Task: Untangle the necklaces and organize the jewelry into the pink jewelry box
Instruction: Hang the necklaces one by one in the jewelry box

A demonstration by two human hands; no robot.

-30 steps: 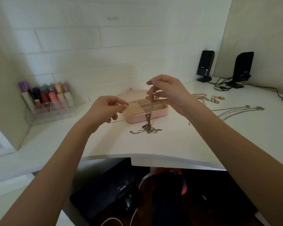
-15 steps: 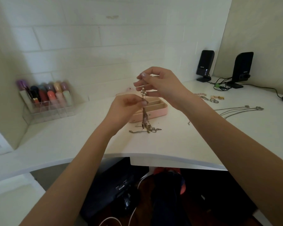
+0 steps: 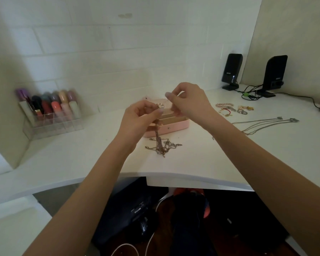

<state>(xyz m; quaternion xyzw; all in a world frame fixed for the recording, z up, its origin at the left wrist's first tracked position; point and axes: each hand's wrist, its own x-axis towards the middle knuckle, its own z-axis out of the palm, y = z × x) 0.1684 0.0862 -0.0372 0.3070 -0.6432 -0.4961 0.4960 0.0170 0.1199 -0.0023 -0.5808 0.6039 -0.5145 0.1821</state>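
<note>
Left hand: pinches tangled necklaces.
Right hand: fingers curled (hold unclear).
Obstructions: pink jewelry box behind; desk edge near.

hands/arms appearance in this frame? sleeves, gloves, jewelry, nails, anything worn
Both forearms are bare right to the bottom edge of the frame, with no sleeves showing. The left hand and right hand wear no gloves. No watch, bracelet or ring is visible on either wrist or on the fingers. The nails look pale, possibly with light polish; the image is too soft to be sure.
</note>
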